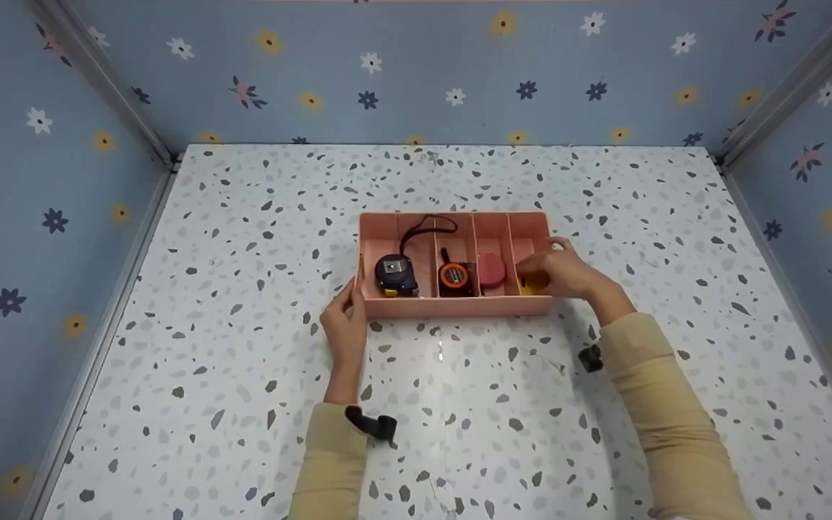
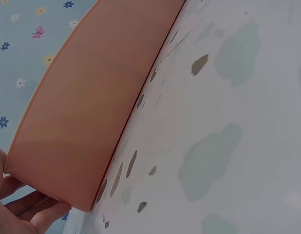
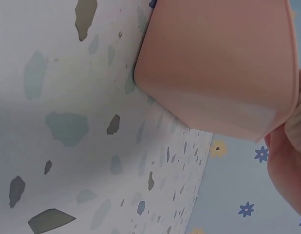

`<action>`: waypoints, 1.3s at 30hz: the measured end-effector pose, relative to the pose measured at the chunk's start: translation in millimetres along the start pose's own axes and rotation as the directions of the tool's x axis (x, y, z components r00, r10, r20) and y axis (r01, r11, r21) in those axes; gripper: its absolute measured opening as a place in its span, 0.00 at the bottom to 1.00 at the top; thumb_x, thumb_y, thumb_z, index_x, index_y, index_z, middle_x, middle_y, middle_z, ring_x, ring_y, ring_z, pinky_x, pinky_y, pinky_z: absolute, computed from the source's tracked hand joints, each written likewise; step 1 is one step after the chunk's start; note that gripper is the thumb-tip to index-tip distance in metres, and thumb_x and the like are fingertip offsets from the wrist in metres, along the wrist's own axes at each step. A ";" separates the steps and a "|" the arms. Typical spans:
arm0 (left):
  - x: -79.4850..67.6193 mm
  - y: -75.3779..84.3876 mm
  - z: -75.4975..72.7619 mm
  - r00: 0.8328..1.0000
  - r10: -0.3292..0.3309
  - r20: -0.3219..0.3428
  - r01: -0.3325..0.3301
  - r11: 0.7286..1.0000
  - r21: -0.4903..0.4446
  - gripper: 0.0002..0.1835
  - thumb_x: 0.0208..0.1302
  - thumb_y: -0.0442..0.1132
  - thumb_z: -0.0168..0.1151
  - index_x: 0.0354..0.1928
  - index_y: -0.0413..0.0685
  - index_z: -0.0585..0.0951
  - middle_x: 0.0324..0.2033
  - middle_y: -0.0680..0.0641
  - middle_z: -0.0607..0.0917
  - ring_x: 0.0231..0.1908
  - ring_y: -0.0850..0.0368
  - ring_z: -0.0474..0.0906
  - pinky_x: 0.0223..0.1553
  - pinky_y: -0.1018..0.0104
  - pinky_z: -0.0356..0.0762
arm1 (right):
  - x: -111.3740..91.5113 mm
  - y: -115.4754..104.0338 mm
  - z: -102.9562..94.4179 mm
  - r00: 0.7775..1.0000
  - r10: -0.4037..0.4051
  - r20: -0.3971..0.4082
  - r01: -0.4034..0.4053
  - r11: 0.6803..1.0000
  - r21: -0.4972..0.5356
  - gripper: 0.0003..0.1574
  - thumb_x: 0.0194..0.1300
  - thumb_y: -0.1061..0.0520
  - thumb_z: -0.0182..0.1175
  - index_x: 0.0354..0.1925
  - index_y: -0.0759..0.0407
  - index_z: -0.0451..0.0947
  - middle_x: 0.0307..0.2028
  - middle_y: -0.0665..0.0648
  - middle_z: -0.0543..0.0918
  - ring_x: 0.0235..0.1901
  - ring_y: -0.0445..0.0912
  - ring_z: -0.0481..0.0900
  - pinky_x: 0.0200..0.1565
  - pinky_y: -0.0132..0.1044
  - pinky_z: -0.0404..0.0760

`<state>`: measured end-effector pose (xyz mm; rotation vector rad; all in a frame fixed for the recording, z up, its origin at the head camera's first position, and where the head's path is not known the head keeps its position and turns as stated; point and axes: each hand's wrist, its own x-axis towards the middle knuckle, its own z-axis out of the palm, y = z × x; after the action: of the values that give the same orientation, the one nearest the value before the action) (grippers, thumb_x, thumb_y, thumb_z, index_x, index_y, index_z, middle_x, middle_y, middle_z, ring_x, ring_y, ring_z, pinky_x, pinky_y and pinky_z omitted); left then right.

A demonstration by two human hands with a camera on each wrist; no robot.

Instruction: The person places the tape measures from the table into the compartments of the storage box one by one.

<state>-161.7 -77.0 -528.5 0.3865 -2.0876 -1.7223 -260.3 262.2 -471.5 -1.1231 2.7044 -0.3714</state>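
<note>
A pink divided organizer tray (image 1: 452, 308) rests on the table between both hands. My left hand (image 1: 344, 325) grips its left end, with fingers (image 2: 50, 214) against the outer end wall and the thumb near the rim. At the opposite end, my right hand (image 1: 569, 274) holds the wall at the corner, part of it reaching inside. Inside are a dark blue tape measure (image 1: 394, 274) with a black wrist strap (image 1: 427, 230), an orange-and-black tape measure (image 1: 453, 276) and a round pink item (image 1: 491, 270). A yellow item (image 1: 534, 283) in the rightmost compartment is partly hidden by the right hand.
The white speckled table (image 1: 243, 289) extends around the tray. Blue flowered panels (image 1: 416, 72) enclose its back and sides. Black straps (image 1: 373, 425) hang at the wrists over tan sleeves (image 1: 326, 462).
</note>
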 end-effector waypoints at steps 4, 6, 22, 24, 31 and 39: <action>0.2 -0.1 0.0 1.000 -0.011 0.005 0.011 1.000 0.003 0.16 0.64 0.36 0.50 0.51 0.37 0.75 0.46 0.42 0.79 0.43 0.53 0.76 0.43 0.68 0.74 | 0.2 -1.1 0.7 1.000 -0.014 -0.009 0.014 1.000 0.008 0.22 0.44 0.66 0.67 0.42 0.57 0.81 0.42 0.55 0.81 0.46 0.49 0.75 0.57 0.55 0.46; 0.2 -0.2 0.1 1.000 -0.010 0.001 0.010 1.000 0.005 0.16 0.64 0.36 0.50 0.51 0.37 0.75 0.46 0.42 0.79 0.42 0.53 0.76 0.43 0.68 0.74 | 0.6 -1.4 1.2 1.000 -0.021 -0.019 0.021 1.000 0.010 0.20 0.44 0.66 0.67 0.40 0.57 0.82 0.41 0.55 0.80 0.45 0.49 0.74 0.57 0.55 0.46; -0.8 0.2 -0.9 1.000 0.013 -0.006 -0.013 1.000 0.016 0.16 0.63 0.35 0.50 0.51 0.36 0.75 0.45 0.42 0.79 0.42 0.55 0.76 0.42 0.67 0.75 | 5.7 -6.8 1.6 0.998 0.053 -0.019 -0.054 0.998 -0.019 0.20 0.40 0.70 0.65 0.37 0.58 0.82 0.37 0.54 0.81 0.41 0.49 0.75 0.56 0.56 0.48; -1.0 0.1 -1.0 1.000 0.010 -0.002 -0.010 1.000 0.022 0.16 0.63 0.35 0.50 0.51 0.36 0.75 0.46 0.42 0.79 0.42 0.56 0.76 0.43 0.67 0.75 | 6.1 -7.9 1.4 0.998 0.067 -0.010 -0.068 0.998 -0.016 0.20 0.41 0.71 0.65 0.37 0.59 0.82 0.37 0.55 0.81 0.41 0.49 0.76 0.56 0.55 0.48; -1.0 -0.1 -0.4 1.000 -0.008 -0.003 0.008 1.000 0.023 0.16 0.63 0.35 0.50 0.51 0.37 0.75 0.46 0.43 0.79 0.43 0.57 0.75 0.43 0.69 0.74 | 6.1 -7.6 2.2 0.996 0.086 -0.002 -0.086 0.996 0.005 0.20 0.41 0.71 0.65 0.37 0.59 0.82 0.36 0.55 0.81 0.39 0.48 0.75 0.57 0.55 0.47; -0.3 -1.2 -0.5 1.000 0.015 -0.004 -0.015 1.000 0.001 0.16 0.63 0.34 0.51 0.50 0.35 0.75 0.46 0.41 0.79 0.43 0.54 0.76 0.44 0.65 0.74 | 3.7 -7.2 6.1 0.994 0.084 -0.069 -0.079 0.994 0.075 0.18 0.42 0.66 0.68 0.37 0.59 0.82 0.34 0.54 0.81 0.38 0.48 0.75 0.58 0.54 0.45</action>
<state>-161.3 -77.6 -529.6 0.3727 -2.0838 -1.7105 -256.5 253.7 -475.4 -0.9948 2.7646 -0.5013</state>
